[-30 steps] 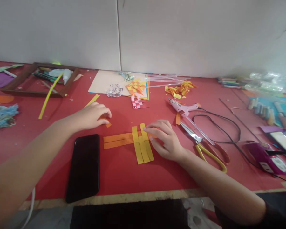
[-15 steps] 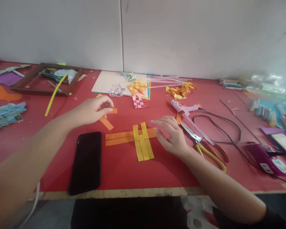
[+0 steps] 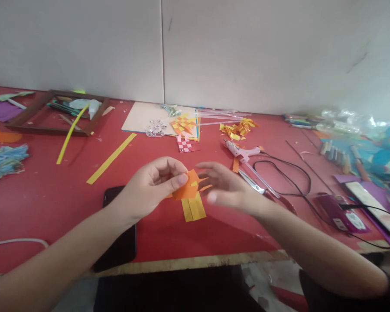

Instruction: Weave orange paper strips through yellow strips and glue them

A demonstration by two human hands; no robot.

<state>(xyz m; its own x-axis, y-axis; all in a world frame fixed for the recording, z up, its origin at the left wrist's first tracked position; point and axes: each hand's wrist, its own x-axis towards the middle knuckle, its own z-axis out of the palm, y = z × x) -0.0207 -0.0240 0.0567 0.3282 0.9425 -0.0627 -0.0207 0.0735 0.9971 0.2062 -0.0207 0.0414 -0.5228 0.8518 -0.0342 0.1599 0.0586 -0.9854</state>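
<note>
Orange paper, folded and angular, is pinched between the thumb and fingers of the left hand (image 3: 159, 186); the right hand (image 3: 232, 190) is loosely spread, its fingers apart just beside that paper, and whether they touch it cannot be told. The folded orange paper piece (image 3: 187, 187) has flat, matte faces, with narrow ends pointing towards the right hand. It is above the middle of the red tabletop (image 3: 234, 242), nearer the front edge than the back. Below it, two flat yellow paper strips (image 3: 194, 209) lie side by side, their near ends towards the front edge, their far ends hidden. Counted around them: one black rectangular phone (image 3: 121, 249) by the front edge, partly under the left forearm; one long straight yellow paper strip (image 3: 111, 159) left of centre; one pink glue gun (image 3: 242, 151) and one pair of metal scissors (image 3: 256, 184) right of centre; one pink-and-white checkered paper piece (image 3: 185, 144) towards the back edge.
</note>
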